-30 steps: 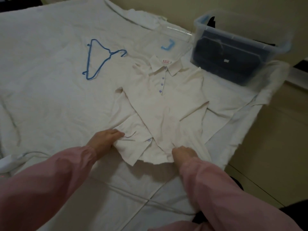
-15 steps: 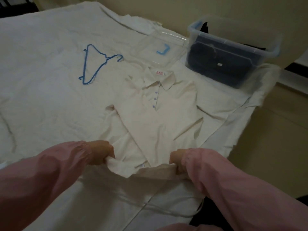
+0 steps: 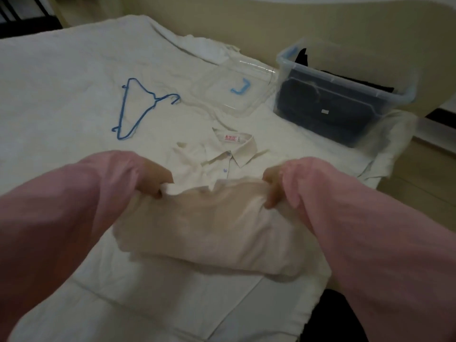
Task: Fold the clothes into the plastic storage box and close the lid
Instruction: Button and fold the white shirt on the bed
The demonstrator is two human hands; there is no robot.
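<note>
A cream collared shirt (image 3: 222,225) lies on the bed, its collar with a red label pointing away from me. My left hand (image 3: 154,177) grips the shirt's bottom hem at the left, and my right hand (image 3: 272,187) grips it at the right. The hem is lifted and folded up over the shirt's body, nearly reaching the collar. The clear plastic storage box (image 3: 345,99) stands at the far right of the bed with dark clothes inside. Its clear lid (image 3: 234,92), with a blue handle, lies flat on the bed to the box's left.
A blue wire hanger (image 3: 138,109) lies on the white bedsheet (image 3: 61,95) at the left, beyond my left arm. The bed's right edge drops to the floor (image 3: 419,188) beside the box. Pink sleeves cover both my arms.
Both hands took hold of the shirt's bottom hem, lifted it and carried it away from me toward the collar, folding the lower half over the upper half.
</note>
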